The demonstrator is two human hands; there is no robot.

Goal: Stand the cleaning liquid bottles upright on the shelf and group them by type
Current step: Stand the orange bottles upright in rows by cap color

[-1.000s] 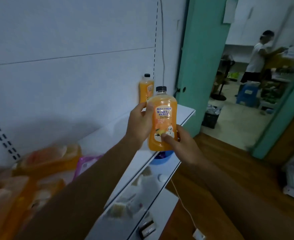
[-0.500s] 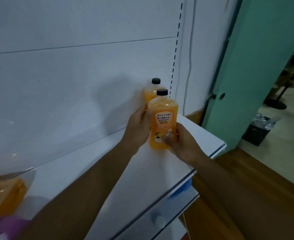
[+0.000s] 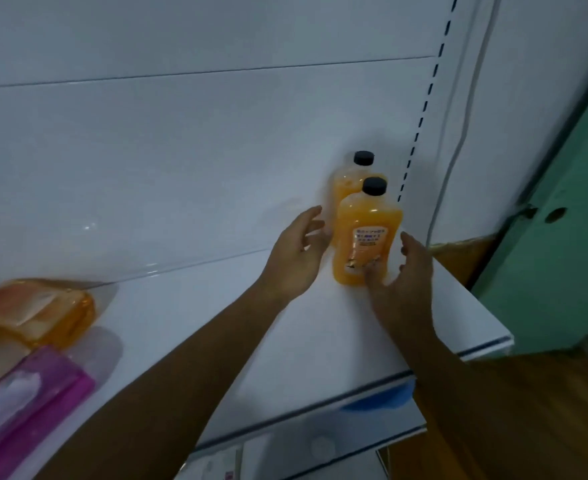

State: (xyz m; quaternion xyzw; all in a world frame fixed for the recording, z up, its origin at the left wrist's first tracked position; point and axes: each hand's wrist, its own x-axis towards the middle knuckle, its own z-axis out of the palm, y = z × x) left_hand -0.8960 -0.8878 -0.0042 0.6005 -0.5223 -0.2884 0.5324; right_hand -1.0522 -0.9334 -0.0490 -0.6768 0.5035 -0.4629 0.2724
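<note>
An orange bottle (image 3: 365, 233) with a black cap and a white label stands upright on the white shelf (image 3: 285, 334), near its right end. A second orange bottle (image 3: 349, 178) of the same kind stands right behind it against the back wall. My left hand (image 3: 297, 252) hovers just left of the front bottle with fingers spread, apart from it. My right hand (image 3: 403, 271) is at the bottle's right side with loose fingers; its thumb lies in front of the bottle's base. At the shelf's left end an orange bottle (image 3: 39, 313) and a pink bottle (image 3: 25, 407) lie on their sides.
The shelf's right edge (image 3: 486, 341) ends beside a green door frame (image 3: 562, 237). A lower shelf (image 3: 320, 445) holds a blue object (image 3: 379, 401) and small items. A white cable (image 3: 458, 133) runs down the wall at the right.
The orange bottle, held up in both hands, was carried to the shelf and set down in front of the other orange bottle. Both hands have let go and opened beside it.
</note>
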